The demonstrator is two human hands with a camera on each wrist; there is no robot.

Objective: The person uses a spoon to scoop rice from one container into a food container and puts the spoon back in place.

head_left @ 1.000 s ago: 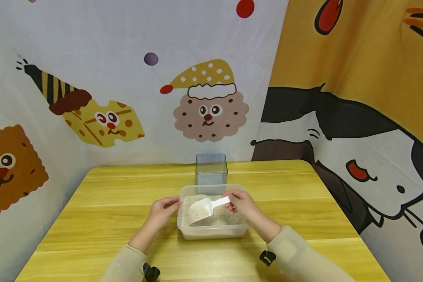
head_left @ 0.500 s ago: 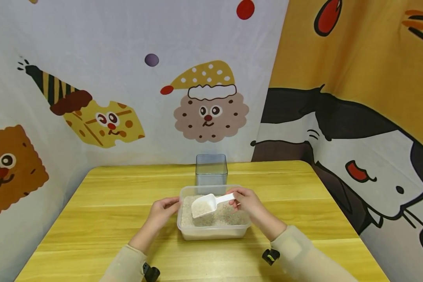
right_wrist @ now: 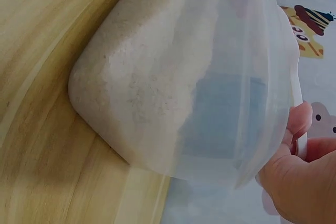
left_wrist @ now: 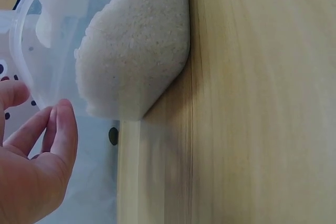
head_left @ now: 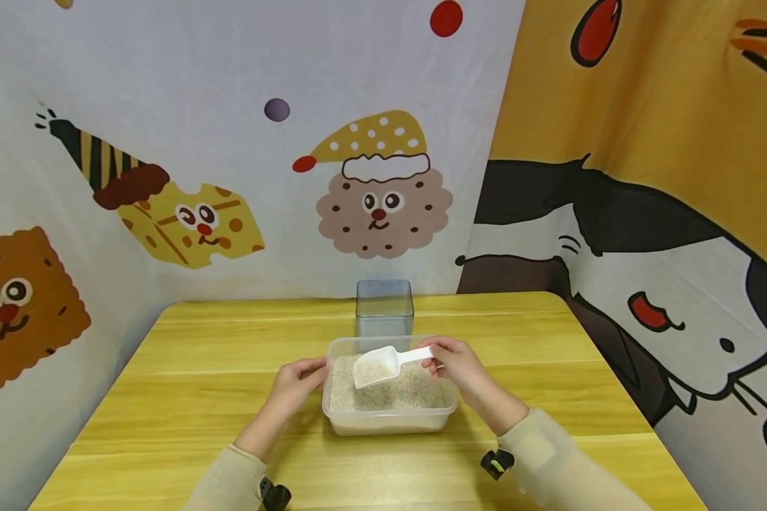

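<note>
A clear plastic container [head_left: 390, 424] filled with rice [head_left: 393, 399] stands on the table. My left hand [head_left: 292, 389] pinches its left rim, with thumb and fingertips on either side of the rim corner in the left wrist view. My right hand [head_left: 459, 367] grips the handle of a white scoop [head_left: 393, 361] at the container's right side. The scoop is raised over the rice, its bowl pointing left and holding some grains. In the right wrist view, the container wall [right_wrist: 220, 129] hides most of the scoop and my right fingers [right_wrist: 300, 119] pinch its handle.
A bluish see-through bin [head_left: 383, 306] stands right behind the rice container. The wooden table [head_left: 217, 362] ends at a cartoon-printed curtain [head_left: 230, 142] at the back and sides. Black wrist mounts [head_left: 497, 463] sit at both sleeves.
My right hand has lifted the scoop with rice out of the pile, moving it up and to the right. The left hand has stayed at the rim.
</note>
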